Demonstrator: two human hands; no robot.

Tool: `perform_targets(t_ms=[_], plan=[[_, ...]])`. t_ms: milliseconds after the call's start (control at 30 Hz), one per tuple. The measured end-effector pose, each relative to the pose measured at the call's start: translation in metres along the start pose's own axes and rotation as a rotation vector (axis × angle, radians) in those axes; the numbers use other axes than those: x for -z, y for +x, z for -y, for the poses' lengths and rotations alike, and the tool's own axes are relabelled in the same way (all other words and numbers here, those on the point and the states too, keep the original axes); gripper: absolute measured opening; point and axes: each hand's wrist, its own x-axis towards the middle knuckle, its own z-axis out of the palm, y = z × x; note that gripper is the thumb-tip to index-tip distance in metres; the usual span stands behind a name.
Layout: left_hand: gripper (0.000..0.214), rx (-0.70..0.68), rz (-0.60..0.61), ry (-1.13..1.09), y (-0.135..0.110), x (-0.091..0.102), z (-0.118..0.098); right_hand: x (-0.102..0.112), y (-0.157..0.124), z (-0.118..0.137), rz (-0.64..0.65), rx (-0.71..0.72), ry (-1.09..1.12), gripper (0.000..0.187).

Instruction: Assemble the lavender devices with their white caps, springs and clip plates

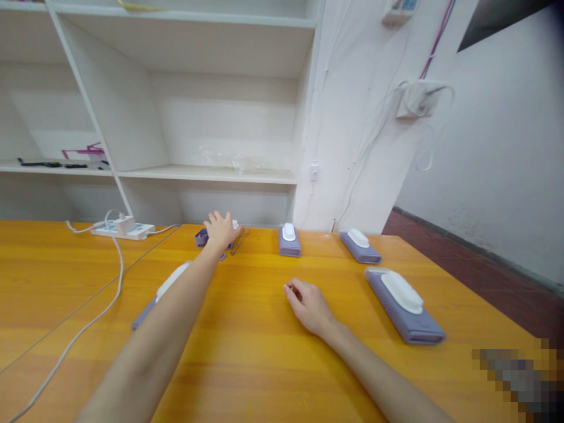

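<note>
My left hand (220, 230) reaches to the far side of the wooden table, its fingers spread and holding nothing that I can see. Beneath and beside it lie a small purple looped piece (201, 238), a white-topped item mostly hidden, and a thin metal wire-like piece (238, 242). My right hand (309, 305) rests near the table's middle with fingers loosely curled; nothing shows in them. Around the hands are flat lavender box-like items with rounded white pieces on top: one at the back (289, 249), one at back right (369, 256), one nearer right (414, 329). My left forearm partly covers another (145, 314).
A white power strip (143, 231) with a plug lies at back left, its white cable (115, 294) running toward the front. White shelves (207, 172) rise behind the table (247, 364). A wall socket (418, 101) with cords hangs at the right. A pixelated patch covers the lower right corner.
</note>
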Motion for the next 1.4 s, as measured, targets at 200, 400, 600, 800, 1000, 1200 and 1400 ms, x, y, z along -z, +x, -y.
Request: perform_targets(t_ms=[200, 400, 600, 800, 1000, 1200, 1400], plan=[[0.059, 0.033, 0.139, 0.014, 0.005, -0.02, -0.005, 0.0, 0.0, -0.001, -0.002, -0.004, -0.002, 0.027], [0.046, -0.009, 0.095, -0.015, -0.001, -0.028, -0.006, -0.001, 0.0, -0.003, -0.007, 0.007, -0.02, 0.027], [0.044, 0.035, 0.079, -0.045, -0.009, -0.022, -0.008, 0.0, 0.0, -0.001, -0.011, 0.009, -0.03, 0.027], [0.044, 0.084, 0.043, -0.03, -0.014, -0.023, -0.009, 0.001, 0.001, -0.001, -0.007, 0.011, -0.042, 0.027], [0.044, 0.057, 0.034, -0.023, -0.012, -0.029, -0.004, 0.001, 0.0, -0.001, -0.001, 0.015, -0.041, 0.028], [0.043, 0.07, 0.012, -0.032, -0.011, -0.031, -0.002, 0.002, 0.001, -0.001, 0.002, 0.022, -0.042, 0.028], [0.039, 0.078, -0.08, -0.034, -0.012, -0.031, -0.001, 0.001, 0.0, -0.002, -0.002, 0.023, -0.05, 0.029]])
